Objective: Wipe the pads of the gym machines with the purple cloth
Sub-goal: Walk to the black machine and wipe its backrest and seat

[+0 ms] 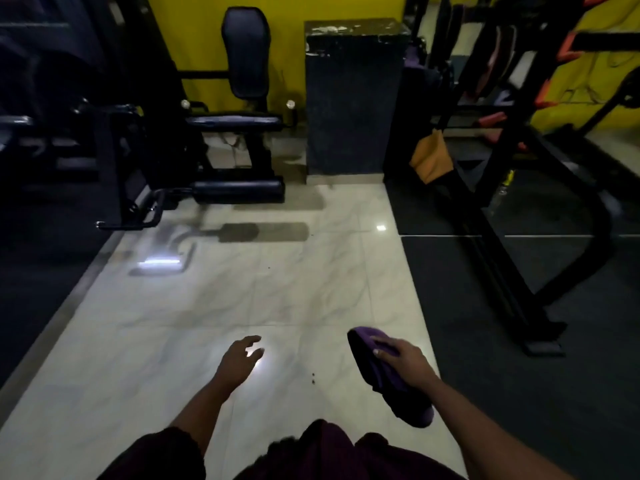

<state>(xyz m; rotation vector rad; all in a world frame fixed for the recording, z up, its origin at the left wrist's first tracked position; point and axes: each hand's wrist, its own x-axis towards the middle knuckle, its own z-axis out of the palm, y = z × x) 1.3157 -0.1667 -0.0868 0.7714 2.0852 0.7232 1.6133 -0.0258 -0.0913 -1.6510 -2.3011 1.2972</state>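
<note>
We stand on pale marbled floor tiles (pixel 214 306) facing a black seated gym machine (pixel 239 109) well ahead. Our right hand (pixel 403 356) grips a folded, dark purple cloth (pixel 388 379), held low. Our left hand (pixel 240 355) hangs empty, fingers loosely spread.

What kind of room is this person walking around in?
Most likely a gym. A seated machine with a black backrest pad and roller pad stands by the yellow wall, and a black equipment frame sits on dark rubber flooring.
</note>
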